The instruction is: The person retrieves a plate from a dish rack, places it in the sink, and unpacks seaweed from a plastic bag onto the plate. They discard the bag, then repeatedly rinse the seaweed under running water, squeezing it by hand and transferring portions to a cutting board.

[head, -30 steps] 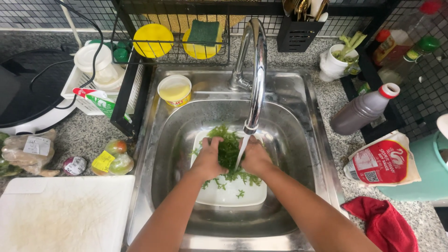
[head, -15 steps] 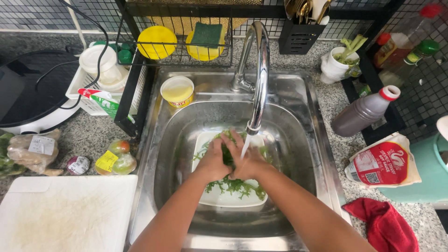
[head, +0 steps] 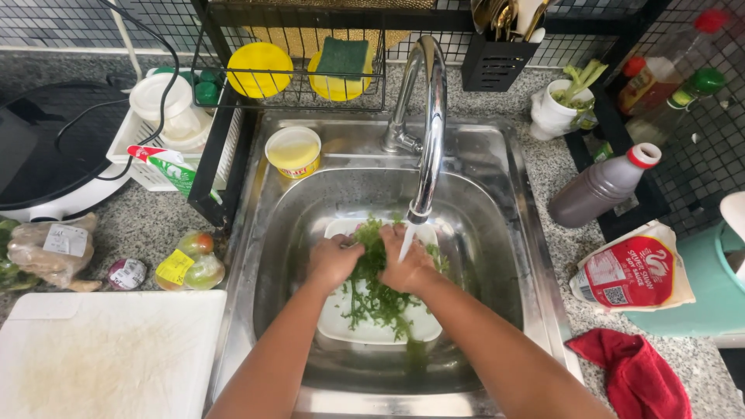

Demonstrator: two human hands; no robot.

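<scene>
A bunch of green leafy herbs (head: 379, 295) lies over a white rectangular tray (head: 349, 330) in the steel sink (head: 291, 209). My left hand (head: 332, 261) and my right hand (head: 407, 264) both grip the herbs from either side, close together. Water runs from the chrome tap (head: 429, 124) onto my right hand and the herbs. The herb stems trail toward me past the tray's near edge.
A yellow tub (head: 293, 151) sits on the sink's back ledge. A white cutting board (head: 109, 357) lies at the left front, bagged vegetables (head: 190, 262) beside it. A dark bottle (head: 605, 186), a printed bag (head: 632, 271) and a red cloth (head: 636, 372) are on the right counter.
Both hands have squeezed and shifted the herbs under the running water, moving slightly toward me over the tray. The herbs hang lower across the tray than before.
</scene>
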